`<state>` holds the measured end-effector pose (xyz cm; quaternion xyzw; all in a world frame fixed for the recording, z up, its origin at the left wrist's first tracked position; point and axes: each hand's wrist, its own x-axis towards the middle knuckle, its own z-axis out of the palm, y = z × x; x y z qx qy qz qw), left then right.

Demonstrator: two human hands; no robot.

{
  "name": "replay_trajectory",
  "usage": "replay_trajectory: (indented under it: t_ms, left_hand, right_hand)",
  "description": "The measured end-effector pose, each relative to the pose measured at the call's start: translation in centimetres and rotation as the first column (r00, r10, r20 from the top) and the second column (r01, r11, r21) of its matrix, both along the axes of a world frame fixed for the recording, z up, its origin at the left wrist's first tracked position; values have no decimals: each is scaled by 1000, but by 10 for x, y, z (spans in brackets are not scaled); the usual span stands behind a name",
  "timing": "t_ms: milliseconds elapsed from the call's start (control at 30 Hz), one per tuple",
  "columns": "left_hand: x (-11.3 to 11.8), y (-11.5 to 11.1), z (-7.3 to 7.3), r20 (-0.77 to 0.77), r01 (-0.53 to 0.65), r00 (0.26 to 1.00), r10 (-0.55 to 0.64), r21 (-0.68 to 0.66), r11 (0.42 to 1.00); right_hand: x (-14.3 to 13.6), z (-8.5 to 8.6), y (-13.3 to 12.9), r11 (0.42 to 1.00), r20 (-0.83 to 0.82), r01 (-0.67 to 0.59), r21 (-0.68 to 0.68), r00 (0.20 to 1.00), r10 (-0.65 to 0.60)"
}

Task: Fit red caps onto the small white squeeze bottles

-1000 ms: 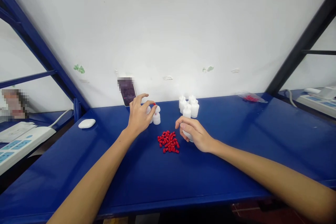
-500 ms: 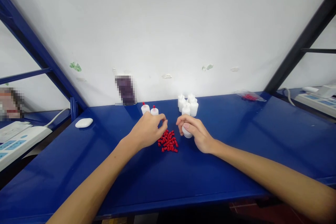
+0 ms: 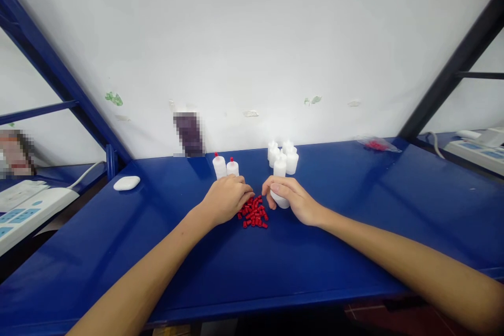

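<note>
My left hand (image 3: pixel 226 198) reaches down to the upper left edge of a pile of small red caps (image 3: pixel 255 215), its fingers pinched together at the caps. Whether a cap is between the fingertips is hidden. My right hand (image 3: pixel 296 199) is closed around a small white bottle (image 3: pixel 280 200), tilted and partly covered by the fingers. Beyond my left hand stand two white bottles (image 3: pixel 219 167) topped with red caps. Behind my right hand several white bottles (image 3: pixel 292 163) without red caps stand in a group.
A white rounded case (image 3: pixel 126 183) lies on the blue table (image 3: pixel 299 273) at the left. At the back right rests a clear bag (image 3: pixel 378 144) with red pieces. A pixelated dark object (image 3: pixel 189 135) leans on the wall. Power strips (image 3: pixel 33 215) lie beyond the side posts.
My left hand has lowered and its fingertips have come down onto the red caps. My right hand keeps the white bottle in almost the same place.
</note>
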<state>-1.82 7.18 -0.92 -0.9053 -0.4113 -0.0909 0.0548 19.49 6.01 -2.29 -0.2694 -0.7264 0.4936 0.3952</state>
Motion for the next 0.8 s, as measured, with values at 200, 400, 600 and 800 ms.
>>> replay_trajectory:
  t_ms: [200, 400, 600, 800]
  left_hand:
    - [3, 1, -6, 70, -4, 997, 6, -23, 1000]
    - [8, 0, -12, 257, 11, 966, 8, -71, 997]
    - [14, -3, -11, 617, 39, 786, -33, 4, 999]
    - [26, -18, -5, 773, 66, 613, -162, 154, 986]
  right_hand:
    - [-1, -1, 1, 1000, -14, -10, 1, 1000, 10]
    - [-1, -2, 1, 1000, -36, -12, 11, 999, 13]
    - [-2, 0, 1, 1000, -50, 6, -23, 999, -7]
    - [-2, -2, 2, 1000, -46, 2, -5, 999, -2]
